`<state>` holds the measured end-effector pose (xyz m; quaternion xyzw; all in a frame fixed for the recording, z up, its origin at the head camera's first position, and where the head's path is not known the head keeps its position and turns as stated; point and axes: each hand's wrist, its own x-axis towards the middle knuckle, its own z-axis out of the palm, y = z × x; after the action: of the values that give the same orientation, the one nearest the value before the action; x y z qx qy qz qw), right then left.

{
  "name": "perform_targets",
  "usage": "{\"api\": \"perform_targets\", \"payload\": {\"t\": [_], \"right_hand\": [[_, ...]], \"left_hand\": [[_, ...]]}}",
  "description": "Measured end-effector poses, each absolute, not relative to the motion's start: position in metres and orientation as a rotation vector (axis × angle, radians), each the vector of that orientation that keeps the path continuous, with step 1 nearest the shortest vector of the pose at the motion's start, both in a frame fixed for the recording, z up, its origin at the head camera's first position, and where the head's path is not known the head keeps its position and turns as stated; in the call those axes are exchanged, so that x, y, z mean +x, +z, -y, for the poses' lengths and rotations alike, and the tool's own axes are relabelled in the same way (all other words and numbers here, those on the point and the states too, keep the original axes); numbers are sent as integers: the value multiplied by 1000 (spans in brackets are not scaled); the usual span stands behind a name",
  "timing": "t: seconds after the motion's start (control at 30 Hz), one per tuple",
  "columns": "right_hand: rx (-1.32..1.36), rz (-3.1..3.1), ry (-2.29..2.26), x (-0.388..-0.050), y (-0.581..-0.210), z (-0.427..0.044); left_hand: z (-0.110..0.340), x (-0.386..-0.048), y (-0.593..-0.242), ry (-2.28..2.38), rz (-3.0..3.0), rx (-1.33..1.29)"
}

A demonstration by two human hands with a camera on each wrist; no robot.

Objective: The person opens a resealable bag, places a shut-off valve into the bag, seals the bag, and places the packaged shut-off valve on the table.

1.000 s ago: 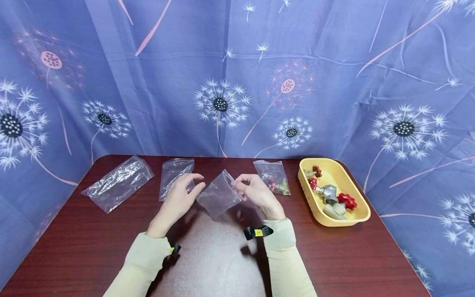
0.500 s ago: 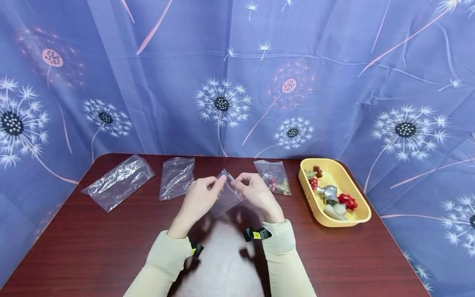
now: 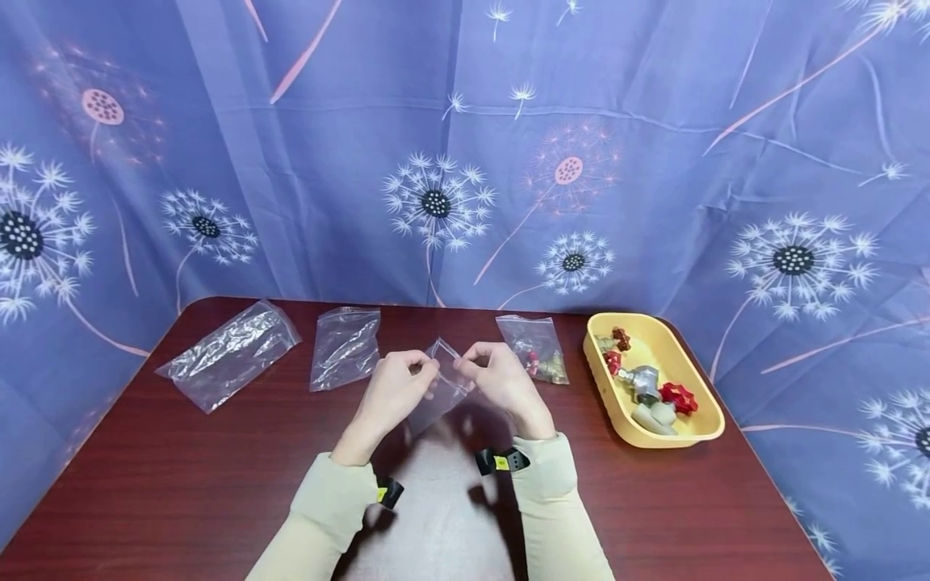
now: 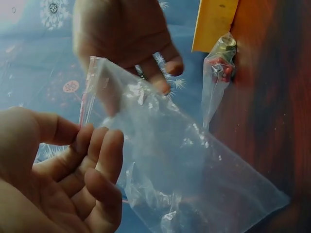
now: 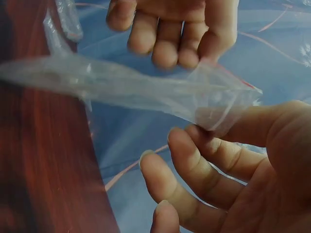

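Between the two hands hangs a clear zip-lock bag [image 4: 165, 141], its zip edge up and its mouth parted a little. My left hand [image 3: 395, 389] pinches one side of that edge between thumb and forefinger; the left wrist view shows the pinch on the reddish zip strip. On the other side, my right hand [image 3: 506, 386] pinches the edge with thumb and forefinger, its other fingers [image 5: 182, 150] loosely bent below. No contents show inside this bag. Behind the right hand lies another zip-lock bag [image 3: 529, 331] with red and brass-coloured valve parts in it.
A yellow tray [image 3: 715, 415] at the right holds several valves with red handwheels and pale fittings. Two flat clear bags lie at the back left: a large bag [image 3: 231, 355] and a smaller bag [image 3: 345, 349]. A patterned curtain [image 3: 465, 161] hangs behind the table [image 3: 182, 484].
My left hand has come in from the left, fingers apart, and taken hold of the bag's zip edge. The right hand has kept its pinch. The bag's mouth has parted slightly.
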<state>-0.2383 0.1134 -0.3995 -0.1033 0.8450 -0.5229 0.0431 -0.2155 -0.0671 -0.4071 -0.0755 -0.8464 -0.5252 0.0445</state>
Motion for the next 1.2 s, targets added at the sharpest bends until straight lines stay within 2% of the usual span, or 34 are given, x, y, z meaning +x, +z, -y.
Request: {"api": "perform_targets", "payload": {"t": [0.23,0.5,1.2], "right_hand": [[-188,-2561,-1605,-243,-410,-123],[-247,-2682,-1516,-247,-417,-131],[-307,-2587,-1583,-240,-407,-126]], "left_hand": [[73,-217,-409,-1746,2610,-269],[72,-217,-411,-1788,2626,-378],[65,-216,-416,-1749,2653,-292]]}}
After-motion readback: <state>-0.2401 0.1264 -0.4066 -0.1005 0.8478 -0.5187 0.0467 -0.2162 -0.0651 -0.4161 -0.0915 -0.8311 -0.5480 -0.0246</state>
